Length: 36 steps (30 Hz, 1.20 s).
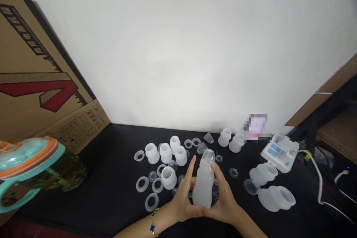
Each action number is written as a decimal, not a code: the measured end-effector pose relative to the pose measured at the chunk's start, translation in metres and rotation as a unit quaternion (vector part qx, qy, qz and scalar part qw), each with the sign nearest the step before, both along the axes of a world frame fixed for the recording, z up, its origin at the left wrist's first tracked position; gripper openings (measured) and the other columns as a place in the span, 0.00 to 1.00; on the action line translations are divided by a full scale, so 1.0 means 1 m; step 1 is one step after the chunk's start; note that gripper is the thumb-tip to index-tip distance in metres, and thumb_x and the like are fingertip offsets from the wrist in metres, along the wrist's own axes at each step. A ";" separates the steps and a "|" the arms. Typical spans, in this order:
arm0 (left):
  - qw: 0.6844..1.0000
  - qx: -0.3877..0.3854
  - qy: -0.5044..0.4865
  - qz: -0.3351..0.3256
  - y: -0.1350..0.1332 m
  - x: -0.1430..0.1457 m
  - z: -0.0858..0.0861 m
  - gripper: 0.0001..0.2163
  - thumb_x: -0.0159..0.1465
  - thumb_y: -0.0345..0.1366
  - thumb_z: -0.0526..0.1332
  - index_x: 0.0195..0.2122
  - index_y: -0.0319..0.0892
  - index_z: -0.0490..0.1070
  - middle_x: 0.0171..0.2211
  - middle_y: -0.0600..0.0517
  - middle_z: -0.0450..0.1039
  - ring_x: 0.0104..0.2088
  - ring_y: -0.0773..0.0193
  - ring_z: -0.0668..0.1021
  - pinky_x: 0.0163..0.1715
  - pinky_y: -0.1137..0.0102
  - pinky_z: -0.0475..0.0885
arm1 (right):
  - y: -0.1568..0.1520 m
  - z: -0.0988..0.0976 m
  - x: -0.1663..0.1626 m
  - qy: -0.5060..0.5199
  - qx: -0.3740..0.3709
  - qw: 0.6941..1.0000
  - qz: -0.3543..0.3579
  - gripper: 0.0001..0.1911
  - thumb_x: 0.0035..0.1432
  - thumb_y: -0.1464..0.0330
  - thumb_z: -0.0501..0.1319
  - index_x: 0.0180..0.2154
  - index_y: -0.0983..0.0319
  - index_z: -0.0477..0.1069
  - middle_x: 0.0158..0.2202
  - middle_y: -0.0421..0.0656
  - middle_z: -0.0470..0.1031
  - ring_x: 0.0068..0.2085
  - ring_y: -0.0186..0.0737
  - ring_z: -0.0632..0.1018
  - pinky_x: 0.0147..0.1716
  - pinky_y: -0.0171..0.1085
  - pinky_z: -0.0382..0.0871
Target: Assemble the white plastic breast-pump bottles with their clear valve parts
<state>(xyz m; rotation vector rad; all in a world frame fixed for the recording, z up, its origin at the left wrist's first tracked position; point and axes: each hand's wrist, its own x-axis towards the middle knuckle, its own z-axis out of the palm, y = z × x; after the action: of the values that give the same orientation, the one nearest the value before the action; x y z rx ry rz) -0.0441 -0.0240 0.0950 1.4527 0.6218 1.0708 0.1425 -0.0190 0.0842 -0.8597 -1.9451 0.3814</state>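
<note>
I hold a frosted white baby bottle [204, 182] upright between both hands over a black table [111, 189]. A clear cap sits on its top. My left hand [184, 197] cups its left side with the fingers stretched upward, a bracelet on the wrist. On the bottle's right side my right hand [224, 199] wraps around it, thumb near the base. Several empty white bottles [166, 153] stand just beyond my hands, with translucent rings [142, 184] and small clear caps scattered among them.
A large cardboard box [36, 81] leans at the left. A teal and orange lidded jug [30, 167] stands at the near left. Two bottles lie on their sides [276, 198] at right, near a white device [279, 152] with a white cable [320, 186]. A white wall rises behind.
</note>
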 end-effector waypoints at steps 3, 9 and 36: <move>0.999 0.003 -0.045 -0.016 0.000 0.001 0.002 0.60 0.56 0.62 0.67 0.73 0.47 0.22 0.40 0.45 0.78 0.33 0.58 0.78 0.32 0.67 0.71 | 0.002 -0.002 0.003 0.038 -0.037 0.998 -0.044 0.67 0.42 0.49 0.76 0.72 0.56 0.38 0.66 0.57 0.61 0.60 0.70 0.73 0.56 0.60 0.72; 0.998 -0.043 -0.047 -0.014 0.001 0.004 0.001 0.57 0.55 0.62 0.69 0.74 0.50 0.31 0.43 0.44 0.78 0.28 0.62 0.79 0.28 0.71 0.69 | 0.006 0.006 0.007 0.126 -0.108 0.981 -0.105 0.62 0.46 0.58 0.74 0.71 0.59 0.38 0.67 0.58 0.60 0.60 0.65 0.73 0.53 0.55 0.74; 0.987 -0.158 -0.001 0.044 0.004 0.011 0.001 0.30 0.61 0.46 0.70 0.61 0.45 0.62 0.37 0.50 0.78 0.30 0.64 0.79 0.23 0.76 0.70 | 0.013 -0.010 0.004 0.059 -0.081 0.993 -0.061 0.49 0.58 0.62 0.66 0.72 0.52 0.40 0.71 0.55 0.53 0.57 0.60 0.75 0.46 0.51 0.78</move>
<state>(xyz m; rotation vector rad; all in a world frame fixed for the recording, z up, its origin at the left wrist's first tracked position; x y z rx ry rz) -0.0333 -0.0196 0.0965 1.1572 0.8203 0.9911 0.1462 -0.0064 0.0745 -1.0324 -1.7604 0.5118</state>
